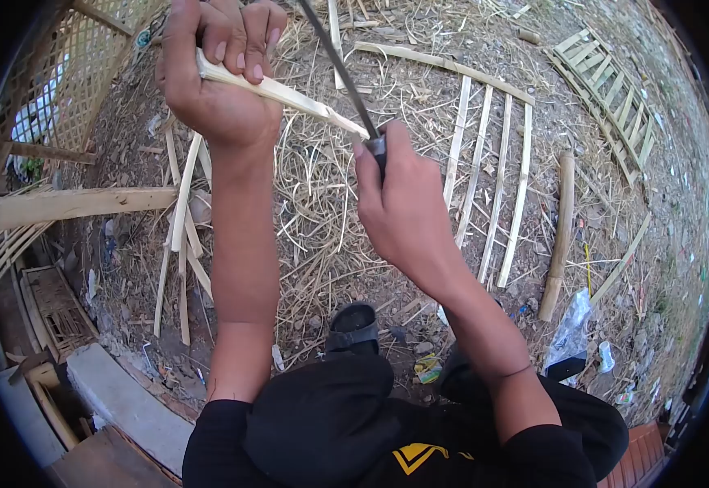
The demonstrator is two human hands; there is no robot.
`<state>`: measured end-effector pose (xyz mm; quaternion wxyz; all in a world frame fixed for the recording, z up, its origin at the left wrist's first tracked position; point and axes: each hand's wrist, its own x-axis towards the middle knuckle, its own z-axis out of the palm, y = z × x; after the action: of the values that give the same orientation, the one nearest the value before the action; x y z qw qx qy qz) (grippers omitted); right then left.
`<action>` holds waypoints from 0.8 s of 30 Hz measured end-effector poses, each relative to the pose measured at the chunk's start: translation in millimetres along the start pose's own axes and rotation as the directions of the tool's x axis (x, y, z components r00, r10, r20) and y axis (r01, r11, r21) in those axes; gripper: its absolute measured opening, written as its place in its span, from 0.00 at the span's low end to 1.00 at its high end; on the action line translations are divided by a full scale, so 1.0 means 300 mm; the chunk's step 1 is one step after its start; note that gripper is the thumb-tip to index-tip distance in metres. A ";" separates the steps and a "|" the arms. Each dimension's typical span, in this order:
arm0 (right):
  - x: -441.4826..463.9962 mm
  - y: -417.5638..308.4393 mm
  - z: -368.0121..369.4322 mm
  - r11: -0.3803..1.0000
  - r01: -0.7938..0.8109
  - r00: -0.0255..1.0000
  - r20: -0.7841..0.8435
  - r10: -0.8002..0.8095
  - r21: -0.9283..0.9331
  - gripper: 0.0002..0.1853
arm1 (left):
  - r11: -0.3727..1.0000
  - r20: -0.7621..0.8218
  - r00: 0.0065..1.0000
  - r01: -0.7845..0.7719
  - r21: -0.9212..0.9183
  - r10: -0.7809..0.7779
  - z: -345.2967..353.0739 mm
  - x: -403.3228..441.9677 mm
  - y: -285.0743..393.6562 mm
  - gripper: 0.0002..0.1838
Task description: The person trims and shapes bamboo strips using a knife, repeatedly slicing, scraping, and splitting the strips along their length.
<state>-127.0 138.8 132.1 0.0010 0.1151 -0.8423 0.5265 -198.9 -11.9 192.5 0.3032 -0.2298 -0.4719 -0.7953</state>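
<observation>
My left hand (pixel 228 73) is raised at the upper left, its fingers curled round a pale bamboo strip (pixel 293 99). The strip slants down to the right, and its far end lies by my right hand (pixel 403 195). That hand is closed on the dark handle of a knife (pixel 340 69), whose long blade points up and to the left, out of the top of the view. Near the base of the blade, the strip's tip meets or passes close to the knife; exact contact is hard to make out.
Thin shavings (pixel 322 203) litter the dirt ground. Several slats (pixel 493 187) lie right of centre under a curved strip (pixel 444 63). Further right are a bamboo pole (pixel 562 236) and a slatted frame (pixel 606 93). A wooden beam (pixel 78 207) juts in from the left, with loose strips (pixel 182 211) at its end.
</observation>
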 end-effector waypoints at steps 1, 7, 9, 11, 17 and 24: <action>-0.002 -0.030 -0.013 1.000 0.001 1.000 0.000 -0.001 0.003 0.10 | 1.000 0.002 1.000 -0.001 0.003 0.001 -0.001 0.003 -0.001 0.23; 0.003 0.026 0.031 0.995 -0.059 0.986 0.154 0.071 -0.084 0.10 | 1.000 0.035 0.999 -0.006 -0.031 0.007 -0.004 0.005 -0.004 0.23; 0.000 0.000 -0.003 0.993 -0.106 0.975 0.191 0.115 -0.058 0.10 | 0.999 0.013 1.000 0.019 -0.041 -0.018 -0.016 -0.015 -0.001 0.23; 0.017 -0.086 -0.043 0.999 0.032 0.999 0.020 -0.033 0.027 0.12 | 0.999 0.036 0.999 -0.004 -0.034 0.005 -0.011 0.003 -0.005 0.23; 0.009 0.052 0.033 0.987 -0.062 0.988 0.131 0.082 -0.147 0.09 | 0.999 0.048 0.998 -0.037 -0.020 0.037 0.010 0.014 -0.006 0.23; -0.023 0.061 0.078 0.987 -0.034 0.996 0.077 0.046 -0.155 0.10 | 0.999 0.002 1.000 -0.017 0.044 0.017 0.019 -0.015 0.007 0.23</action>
<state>-120.9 126.9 104.6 -0.0345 0.1186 -0.8818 0.4551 -193.8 -6.3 193.5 0.3148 -0.2277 -0.4876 -0.7818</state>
